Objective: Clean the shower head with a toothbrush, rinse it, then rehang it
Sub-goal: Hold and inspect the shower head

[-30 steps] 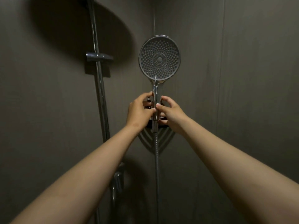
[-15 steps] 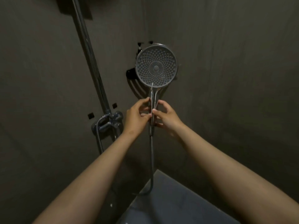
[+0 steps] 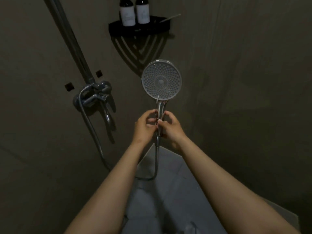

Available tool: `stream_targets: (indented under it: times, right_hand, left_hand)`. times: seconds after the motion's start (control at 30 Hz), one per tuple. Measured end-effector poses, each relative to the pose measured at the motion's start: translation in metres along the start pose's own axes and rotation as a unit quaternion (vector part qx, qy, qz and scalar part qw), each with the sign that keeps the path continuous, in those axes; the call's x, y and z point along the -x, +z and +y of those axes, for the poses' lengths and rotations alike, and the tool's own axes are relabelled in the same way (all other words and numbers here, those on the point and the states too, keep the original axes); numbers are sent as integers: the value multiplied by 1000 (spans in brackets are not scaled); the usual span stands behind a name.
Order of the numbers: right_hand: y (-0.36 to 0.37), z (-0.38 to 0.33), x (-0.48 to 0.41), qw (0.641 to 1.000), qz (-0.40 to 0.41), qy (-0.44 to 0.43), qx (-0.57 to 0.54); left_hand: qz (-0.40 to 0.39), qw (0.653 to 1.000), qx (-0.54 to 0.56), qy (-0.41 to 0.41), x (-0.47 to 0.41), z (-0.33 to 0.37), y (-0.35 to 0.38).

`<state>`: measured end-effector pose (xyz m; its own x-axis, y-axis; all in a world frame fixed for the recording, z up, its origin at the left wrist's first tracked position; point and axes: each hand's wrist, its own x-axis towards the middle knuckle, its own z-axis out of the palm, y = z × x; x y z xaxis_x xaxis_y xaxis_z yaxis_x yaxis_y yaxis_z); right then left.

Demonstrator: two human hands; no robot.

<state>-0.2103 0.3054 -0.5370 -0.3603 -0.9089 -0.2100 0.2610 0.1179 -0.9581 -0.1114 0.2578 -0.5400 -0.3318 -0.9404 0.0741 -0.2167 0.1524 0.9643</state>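
The round chrome shower head [image 3: 161, 80] faces me with its dotted spray plate, held upright in front of the shower corner. Both hands grip its handle just below the plate: my left hand [image 3: 145, 126] from the left, my right hand [image 3: 170, 127] from the right. Its metal hose [image 3: 156, 162] hangs down from the handle and loops left toward the wall. A thin pale stick, perhaps the toothbrush [image 3: 170, 18], lies on the corner shelf; I cannot tell for sure.
A black corner shelf [image 3: 140, 28] with two dark bottles [image 3: 134, 11] hangs above. The chrome mixer tap [image 3: 96, 97] and riser pipe [image 3: 70, 41] are on the left wall. Grey floor tiles [image 3: 168, 191] lie below my arms.
Both hands have brought the shower head down from high on the wall to below the corner shelf. The view has tilted down, so the shelf, tap and floor now show.
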Motion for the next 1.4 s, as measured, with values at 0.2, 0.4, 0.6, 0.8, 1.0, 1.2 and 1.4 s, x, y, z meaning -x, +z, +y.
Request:
stream_targets:
  times: [0.2, 0.4, 0.6, 0.8, 1.0, 1.2, 1.4]
  right_hand:
    - [-15, 27, 2, 998, 15, 30, -49]
    - [-29, 30, 5, 996, 33, 38, -74]
    - [-44, 26, 10, 993, 38, 33, -106]
    - [-50, 29, 17, 989, 63, 43, -129]
    - [-51, 19, 20, 978, 86, 21, -191]
    - [-58, 7, 17, 971, 99, -2, -218]
    - [-63, 8, 13, 965, 120, -5, -234]
  left_hand:
    - [-23, 998, 52, -31, 7, -17, 20]
    - [-42, 997, 65, -21, 13, -16, 33]
    - [-36, 997, 70, -14, 18, -10, 48]
    - [-26, 996, 69, -40, 27, -14, 52]
    - [-81, 995, 52, -37, 35, -23, 47]
    - [-113, 990, 41, -71, 37, -32, 45]
    - [-146, 987, 55, -43, 36, -21, 43]
